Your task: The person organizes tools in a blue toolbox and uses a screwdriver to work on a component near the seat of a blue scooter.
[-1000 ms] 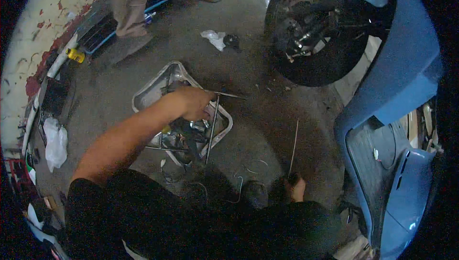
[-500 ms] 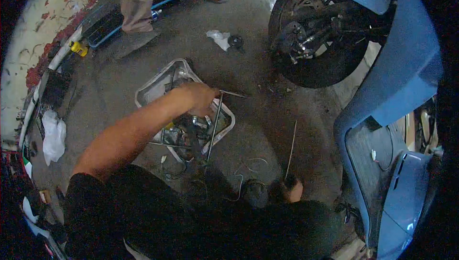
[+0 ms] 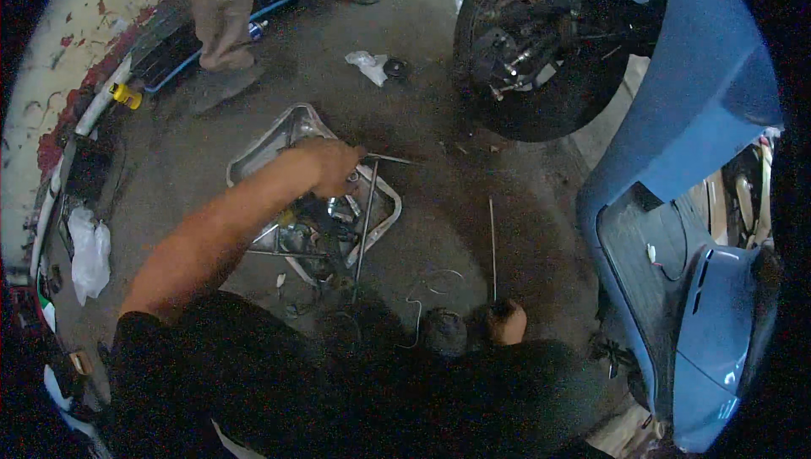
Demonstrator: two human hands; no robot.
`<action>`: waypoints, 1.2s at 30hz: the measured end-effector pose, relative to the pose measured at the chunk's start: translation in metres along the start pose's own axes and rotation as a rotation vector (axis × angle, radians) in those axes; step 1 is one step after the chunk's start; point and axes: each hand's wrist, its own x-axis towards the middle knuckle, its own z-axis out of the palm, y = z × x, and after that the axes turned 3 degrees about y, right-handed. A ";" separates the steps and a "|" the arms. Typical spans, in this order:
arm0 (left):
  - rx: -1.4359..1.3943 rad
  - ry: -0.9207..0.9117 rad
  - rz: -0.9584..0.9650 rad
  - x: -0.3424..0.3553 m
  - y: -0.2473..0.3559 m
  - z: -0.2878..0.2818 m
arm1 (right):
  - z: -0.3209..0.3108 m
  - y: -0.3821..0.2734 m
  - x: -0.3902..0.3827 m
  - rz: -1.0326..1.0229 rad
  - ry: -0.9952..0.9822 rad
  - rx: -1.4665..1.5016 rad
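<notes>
My left hand (image 3: 328,165) is over a pale, square-cornered tray (image 3: 390,210) of metal tools on the floor. Its fingers bend down toward the contents and are mostly hidden, so a hold cannot be confirmed. Beside the knuckles lies a T-handle wrench (image 3: 367,222), its long shaft crossing the tray's right part. Shiny sockets or fittings (image 3: 341,208) show below the hand. Low in the head view, my right hand (image 3: 508,324) is closed round the near end of a long thin metal rod (image 3: 493,244), which points away from me.
A blue-panelled motor scooter (image 3: 634,155) with a black front wheel (image 3: 541,54) stands to the right. Bent wire (image 3: 418,315) lies near me. Farther off are a white plastic bag (image 3: 366,66), a yellow bottle (image 3: 126,96) and another person's leg (image 3: 224,11). Another white bag (image 3: 89,252) lies left.
The whole view has shifted, so the scene sits farther left. My left hand stays over the tray. The rod in my right hand has swung a little to the left.
</notes>
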 end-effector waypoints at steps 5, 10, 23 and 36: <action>0.002 -0.047 -0.051 -0.001 0.001 -0.002 | 0.007 0.005 -0.004 0.063 0.085 -0.028; 0.006 -0.061 -0.031 -0.004 0.000 -0.004 | 0.009 0.001 -0.001 -0.035 0.086 -0.175; 0.025 -0.045 -0.014 0.004 -0.008 0.005 | 0.025 0.020 -0.006 -0.215 0.102 -0.004; 0.036 0.098 -0.088 0.004 -0.015 0.004 | 0.064 0.107 -0.022 0.134 0.095 0.190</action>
